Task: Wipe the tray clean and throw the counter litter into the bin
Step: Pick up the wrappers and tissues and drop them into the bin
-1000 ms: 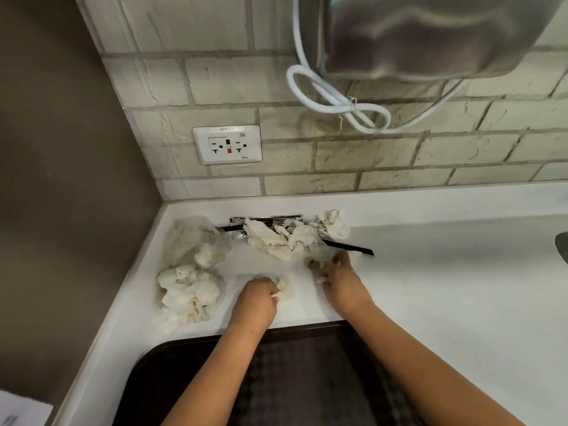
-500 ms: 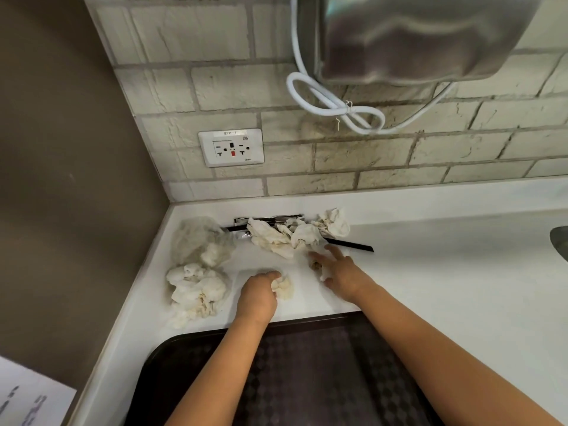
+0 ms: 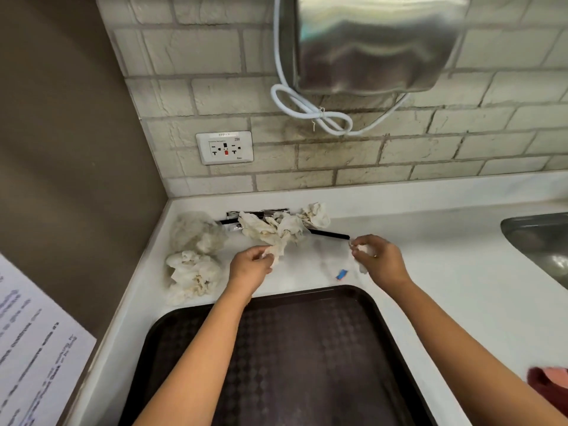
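A dark brown tray (image 3: 307, 358) lies on the white counter (image 3: 445, 272) at the near edge, under both my forearms. Crumpled stained tissues (image 3: 276, 230) are heaped beyond it near the wall, over a black straw (image 3: 330, 234) and a foil wrapper (image 3: 261, 213). My left hand (image 3: 250, 267) pinches the trailing end of a tissue from that heap. My right hand (image 3: 379, 261) holds a small white tissue scrap (image 3: 362, 252) just off the straw's tip. A small blue scrap (image 3: 341, 274) lies on the counter between my hands.
Two more tissue wads (image 3: 195, 270) sit in the left corner by the brown side wall. A steel sink (image 3: 541, 241) is at the right. A hand dryer (image 3: 372, 41) with a white cable hangs on the brick wall, a socket (image 3: 225, 147) to its left. A red cloth (image 3: 548, 385) lies at bottom right.
My hands have moved apart: the left went up to the tissue heap and took hold of a piece, the right swung right with a scrap in it. A blue scrap has come into view.
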Available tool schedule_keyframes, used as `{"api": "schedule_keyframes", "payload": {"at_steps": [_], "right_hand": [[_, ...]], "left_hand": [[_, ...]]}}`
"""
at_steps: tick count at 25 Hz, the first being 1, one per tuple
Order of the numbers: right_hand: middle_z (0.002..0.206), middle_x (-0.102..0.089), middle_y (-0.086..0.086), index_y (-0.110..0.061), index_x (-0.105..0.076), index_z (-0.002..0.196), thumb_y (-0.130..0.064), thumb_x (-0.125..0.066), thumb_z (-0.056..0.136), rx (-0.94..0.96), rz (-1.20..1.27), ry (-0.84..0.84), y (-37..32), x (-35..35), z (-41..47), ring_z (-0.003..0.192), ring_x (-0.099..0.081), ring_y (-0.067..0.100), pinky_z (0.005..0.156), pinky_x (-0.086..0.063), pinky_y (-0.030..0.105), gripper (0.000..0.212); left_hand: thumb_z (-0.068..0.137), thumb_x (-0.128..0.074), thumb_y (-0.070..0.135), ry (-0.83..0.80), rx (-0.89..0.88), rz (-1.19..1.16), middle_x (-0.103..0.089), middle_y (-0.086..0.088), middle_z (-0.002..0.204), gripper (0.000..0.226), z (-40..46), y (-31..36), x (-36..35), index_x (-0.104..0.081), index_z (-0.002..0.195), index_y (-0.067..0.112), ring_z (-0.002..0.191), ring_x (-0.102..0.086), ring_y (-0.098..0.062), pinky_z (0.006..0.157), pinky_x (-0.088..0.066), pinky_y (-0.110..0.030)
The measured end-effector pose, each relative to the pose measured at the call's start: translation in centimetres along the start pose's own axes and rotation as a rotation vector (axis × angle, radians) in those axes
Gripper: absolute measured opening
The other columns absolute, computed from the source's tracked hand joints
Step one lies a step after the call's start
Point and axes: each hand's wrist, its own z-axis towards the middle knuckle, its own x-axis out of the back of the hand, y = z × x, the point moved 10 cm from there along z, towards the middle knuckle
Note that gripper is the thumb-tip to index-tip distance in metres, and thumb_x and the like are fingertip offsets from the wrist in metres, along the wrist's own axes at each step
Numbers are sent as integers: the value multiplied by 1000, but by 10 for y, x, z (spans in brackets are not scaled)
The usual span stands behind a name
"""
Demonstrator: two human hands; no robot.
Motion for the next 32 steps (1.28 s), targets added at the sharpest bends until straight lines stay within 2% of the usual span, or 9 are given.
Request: {"api": "schedule_keyframes", "payload": {"at_steps": [3, 6, 11, 14, 18, 20, 25, 30, 32], "right_hand": [[84, -65, 4, -13, -62, 77, 5, -59, 84, -41, 204, 118, -16, 55, -38, 48, -55, -1, 49, -44, 11, 20], [70, -62, 2, -15, -61, 78, 2, -59, 85, -54, 247, 235, -21, 102, -79, 44, -53, 1, 49, -43, 9, 19], [79, -65, 1, -14, -60, 76, 6, -56, 86, -92, 316, 298, -7, 140, -153, 48, -57, -1, 49, -46, 11, 23], [57, -66, -11, -15, -60, 76, 4, -57, 86, -115, 349, 349, 10, 159, -193, 56, -61, -4, 50, -47, 11, 22], [86, -64, 10, -24, -64, 75, -11, -66, 82, -102, 345, 442, 36, 190, -243, 73, -63, 12, 45, -46, 17, 15], [85, -62, 5, -26, -64, 76, -15, -64, 78, -74, 309, 471, 50, 203, -269, 68, -58, 10, 44, -45, 18, 11], [78, -61, -23, -44, -64, 77, -20, -57, 75, 23, 229, 733, 96, 266, -359, 75, -55, 0, 68, -45, 19, 25], [78, -58, -17, -41, -62, 78, -22, -59, 77, -190, 198, 757, 228, 278, -450, 75, -53, 17, 66, -44, 34, 20], [86, -60, -7, -37, -61, 79, -15, -62, 82, -436, 165, 663, 301, 252, -483, 85, -57, 23, 70, -46, 27, 22]], "left_hand": [[89, -56, 2, -151, 22, -180, -62, -3, 92, 20, -53, 26, -32, -64, 108, 4, 75, -58, -5, 64, -53, -10], [90, -55, 1, -248, 37, -272, -64, 1, 86, 19, -104, 38, -56, -64, 107, 4, 78, -60, -8, 73, -55, -17], [90, -52, -1, -429, 128, -361, -66, -5, 100, 18, -175, 40, -103, -64, 94, 12, 92, -64, -14, 73, -57, -21], [90, -50, -4, -517, 146, -366, -66, -4, 95, 20, -219, 38, -132, -63, 93, 11, 88, -65, -14, 76, -56, -23], [90, -50, -4, -643, 175, -358, -64, -4, 90, 19, -287, 29, -177, -63, 92, 10, 82, -64, -13, 72, -57, -21], [90, -51, -4, -693, 215, -324, -63, -3, 85, 19, -322, 18, -200, -62, 87, 10, 75, -61, -12, 63, -56, -18], [89, -53, -1, -743, 382, -234, -62, -1, 79, 19, -411, -41, -260, -61, 83, 15, 66, -58, -10, 52, -52, -16], [90, -53, 0, -694, 611, -38, -63, -3, 89, 19, -477, -184, -308, -59, 86, 17, 73, -60, -11, 53, -49, -15], [89, -52, -3, -605, 720, 13, -61, -2, 86, 23, -485, -244, -315, -57, 81, 18, 74, -59, -12, 52, -50, -15]]}}
